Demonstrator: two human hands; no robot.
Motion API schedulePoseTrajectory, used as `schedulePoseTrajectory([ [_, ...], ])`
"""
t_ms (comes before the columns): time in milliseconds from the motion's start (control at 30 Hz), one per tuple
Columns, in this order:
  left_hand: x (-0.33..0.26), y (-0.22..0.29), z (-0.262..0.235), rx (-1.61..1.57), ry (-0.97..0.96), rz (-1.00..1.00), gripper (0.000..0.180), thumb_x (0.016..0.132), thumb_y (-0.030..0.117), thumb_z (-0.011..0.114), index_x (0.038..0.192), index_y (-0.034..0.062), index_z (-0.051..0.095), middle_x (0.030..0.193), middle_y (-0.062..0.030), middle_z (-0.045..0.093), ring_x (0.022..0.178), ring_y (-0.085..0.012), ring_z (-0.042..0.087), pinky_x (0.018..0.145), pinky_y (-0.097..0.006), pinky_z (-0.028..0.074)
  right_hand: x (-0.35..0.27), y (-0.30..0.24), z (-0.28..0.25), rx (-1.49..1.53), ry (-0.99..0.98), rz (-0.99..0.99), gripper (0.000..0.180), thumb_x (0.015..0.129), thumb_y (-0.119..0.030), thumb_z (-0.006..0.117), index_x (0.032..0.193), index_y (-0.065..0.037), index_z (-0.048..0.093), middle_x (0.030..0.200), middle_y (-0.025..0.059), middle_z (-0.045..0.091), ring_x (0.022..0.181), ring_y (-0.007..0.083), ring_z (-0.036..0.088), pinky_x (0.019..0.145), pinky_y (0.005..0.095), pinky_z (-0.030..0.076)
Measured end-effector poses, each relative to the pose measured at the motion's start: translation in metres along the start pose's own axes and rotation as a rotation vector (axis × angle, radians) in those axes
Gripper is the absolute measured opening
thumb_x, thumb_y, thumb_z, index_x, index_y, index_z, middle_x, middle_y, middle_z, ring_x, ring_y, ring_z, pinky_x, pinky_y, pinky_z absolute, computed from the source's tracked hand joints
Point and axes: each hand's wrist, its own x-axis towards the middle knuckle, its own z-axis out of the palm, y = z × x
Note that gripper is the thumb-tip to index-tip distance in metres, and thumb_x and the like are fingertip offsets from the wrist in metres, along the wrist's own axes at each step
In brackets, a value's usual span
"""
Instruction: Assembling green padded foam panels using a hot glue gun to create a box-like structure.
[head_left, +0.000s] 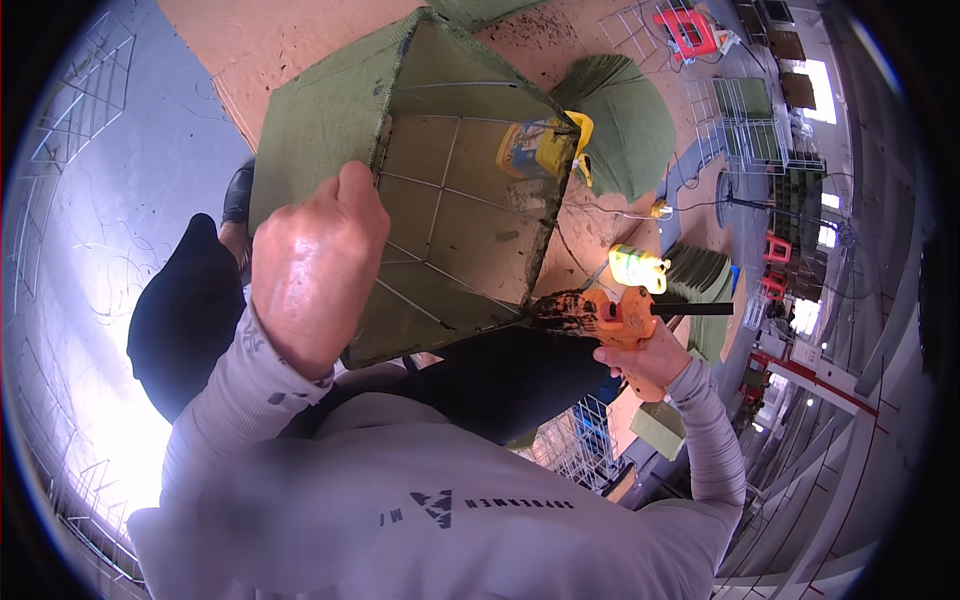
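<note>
A green fabric-covered wire frame (pixel 320 130), shaped like an open box, is tilted in front of me. Thin metal wires cross its open inside, and dark smears mark its rim. My left hand (pixel 318 265) is closed on its near left edge, the thumb on top. In my right hand (pixel 655 360) is an orange hot glue gun (pixel 625 318), its front caked with black residue. A black glue stick (pixel 700 309) juts from the gun's back. The nozzle end meets the frame's lower right corner; the tip itself is hard to make out.
Brown board (pixel 230 50) lies beneath the frame. Beyond it are stacked green fabric panels (pixel 625 130), a yellow-handled jug (pixel 583 135) and a lit yellow-and-white container (pixel 638 268). Wire frames (pixel 745 145) and a red stool (pixel 688 34) stand farther off. A cable crosses the board.
</note>
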Motion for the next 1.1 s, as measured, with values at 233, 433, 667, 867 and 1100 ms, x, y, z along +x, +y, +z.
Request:
schedulePoseTrajectory([
  [233, 0.002, 0.001, 0.001, -0.005, -0.021, -0.017, 0.02, 0.072, -0.003, 0.06, 0.069, 0.0044, 0.042, 0.058, -0.0148, 0.051, 0.048, -0.0308, 0.058, 0.041, -0.035, 0.047, 0.003, -0.004, -0.004, 0.005, -0.045, -0.014, 0.039, 0.075, -0.03, 0.074, 0.096, 0.0, 0.061, 0.075, 0.0053, 0.064, 0.06, 0.0132, 0.061, 0.063, 0.0267, 0.051],
  [433, 0.002, 0.002, -0.001, -0.006, -0.036, -0.029, 0.02, 0.072, -0.003, 0.06, 0.069, 0.0045, 0.042, 0.058, -0.0146, 0.052, 0.048, -0.0306, 0.058, 0.041, -0.036, 0.047, 0.004, 0.0, -0.004, -0.165, 0.014, -0.073, 0.047, 0.074, -0.038, 0.073, 0.1, -0.001, 0.062, 0.078, 0.007, 0.066, 0.064, 0.0162, 0.063, 0.069, 0.0295, 0.052],
  [667, 0.0, -0.002, -0.001, 0.022, -0.072, -0.054, 0.014, 0.077, 0.001, 0.063, 0.078, 0.0001, 0.049, 0.061, -0.0154, 0.055, 0.049, -0.0305, 0.059, 0.044, -0.034, 0.047, 0.005, -0.005, -0.003, -0.1, 0.0, 0.008, 0.047, 0.074, -0.039, 0.073, 0.1, -0.002, 0.062, 0.08, 0.0072, 0.066, 0.066, 0.0169, 0.064, 0.069, 0.0299, 0.052],
  [867, 0.0, -0.003, 0.002, 0.038, -0.064, -0.037, 0.013, 0.077, 0.001, 0.063, 0.078, 0.0001, 0.05, 0.062, -0.0158, 0.056, 0.05, -0.0303, 0.059, 0.044, -0.033, 0.047, 0.002, -0.005, -0.005, -0.177, 0.022, -0.024, 0.045, 0.073, -0.034, 0.075, 0.101, -0.002, 0.061, 0.082, 0.0076, 0.066, 0.063, 0.0138, 0.062, 0.065, 0.0275, 0.052],
  [1100, 0.007, -0.007, -0.001, 0.045, -0.064, -0.07, 0.013, 0.078, 0.002, 0.063, 0.082, 0.0004, 0.05, 0.066, -0.0169, 0.058, 0.053, -0.032, 0.06, 0.047, -0.036, 0.048, 0.0, -0.004, -0.016, 0.147, -0.025, -0.061, 0.032, 0.081, -0.025, 0.069, 0.1, -0.001, 0.058, 0.081, 0.0084, 0.065, 0.067, 0.0152, 0.062, 0.065, 0.028, 0.051],
])
